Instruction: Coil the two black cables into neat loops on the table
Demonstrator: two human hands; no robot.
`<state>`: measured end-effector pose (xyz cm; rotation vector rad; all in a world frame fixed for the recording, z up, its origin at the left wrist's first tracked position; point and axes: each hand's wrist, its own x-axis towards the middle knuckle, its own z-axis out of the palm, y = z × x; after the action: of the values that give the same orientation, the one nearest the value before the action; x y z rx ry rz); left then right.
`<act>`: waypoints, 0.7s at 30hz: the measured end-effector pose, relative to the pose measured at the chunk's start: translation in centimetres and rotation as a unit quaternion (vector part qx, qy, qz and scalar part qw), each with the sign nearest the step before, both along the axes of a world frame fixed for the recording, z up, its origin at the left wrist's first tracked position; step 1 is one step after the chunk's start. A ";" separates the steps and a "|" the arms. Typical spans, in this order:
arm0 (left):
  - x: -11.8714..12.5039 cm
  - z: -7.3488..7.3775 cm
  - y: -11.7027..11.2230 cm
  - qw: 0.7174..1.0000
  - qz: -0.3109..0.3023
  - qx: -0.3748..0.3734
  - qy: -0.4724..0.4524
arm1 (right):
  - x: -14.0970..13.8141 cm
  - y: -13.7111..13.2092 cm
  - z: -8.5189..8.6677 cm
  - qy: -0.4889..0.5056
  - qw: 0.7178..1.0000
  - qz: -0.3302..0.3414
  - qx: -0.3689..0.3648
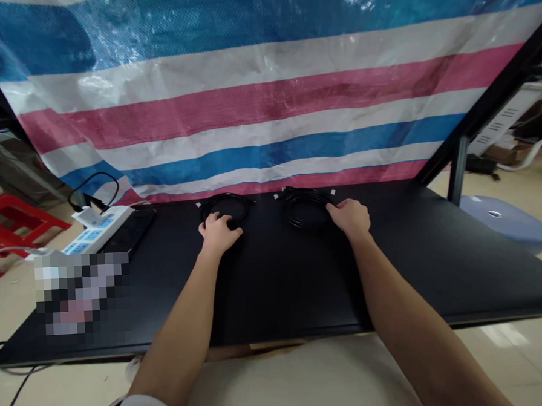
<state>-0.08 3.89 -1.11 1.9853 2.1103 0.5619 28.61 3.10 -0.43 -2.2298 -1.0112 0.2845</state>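
Two coils of black cable lie side by side toward the back of the black table. Over the near edge of the left cable coil (232, 196) rests my left hand (219, 234), its fingers spread and its thumb apart; the fingertips touch the loops. At the right rim of the right cable coil (294, 217), my right hand (352, 217) is closed, with thumb and fingers pinching the loops. White tags show near the cable ends of both coils. The undersides of my fingers are hidden.
On the table's (285, 299) left side are a white power strip (93, 231) with plugs and a dark flat device (138, 228); a pixelated patch covers things nearer me. A striped sheet (266, 106) hangs behind. A red stool (15, 219) and a bluish stool (508, 221) stand beyond the sides.
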 end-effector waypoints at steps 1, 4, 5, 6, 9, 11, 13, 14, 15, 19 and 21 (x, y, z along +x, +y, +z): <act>0.1 0.1 -0.1 1.000 0.002 -0.002 -0.001 | 0.0 0.0 0.0 -0.001 1.000 0.001 0.002; 0.3 0.3 -0.3 1.000 0.011 0.001 -0.005 | 0.2 0.1 -0.3 -0.006 1.000 0.007 0.022; 0.3 0.4 -0.4 1.000 0.014 0.004 -0.007 | 0.3 0.2 -0.4 -0.006 1.000 0.009 0.028; 0.3 0.4 -0.4 1.000 0.017 0.008 -0.009 | 0.4 0.2 -0.5 -0.005 0.999 0.008 0.031; 0.3 0.4 -0.5 0.999 0.027 0.016 -0.018 | 0.3 0.4 -0.8 0.001 0.999 -0.009 0.053; 0.3 0.4 -0.5 0.999 0.033 0.028 -0.028 | 0.2 0.5 -1.0 -0.001 0.994 -0.012 0.105; 0.3 0.4 -0.5 0.998 0.035 0.046 -0.040 | 0.2 0.6 -1.2 -0.012 0.984 -0.001 0.179; 0.4 0.4 -0.5 0.997 0.034 0.055 -0.045 | 0.2 0.7 -1.3 -0.022 0.976 0.006 0.216; 0.5 0.4 -0.6 0.996 0.033 0.064 -0.049 | 0.3 0.7 -1.4 -0.033 0.967 0.010 0.251; 1.1 0.4 -0.9 0.993 0.009 0.093 -0.067 | 0.6 0.7 -1.7 -0.067 0.934 0.002 0.351; 1.5 0.4 -1.1 0.992 -0.018 0.102 -0.078 | 0.5 0.6 -1.7 -0.079 0.920 0.001 0.384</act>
<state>1.44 2.77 -0.75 2.0041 1.9892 0.9262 29.14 3.72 -2.14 -1.5427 -0.9848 -0.2682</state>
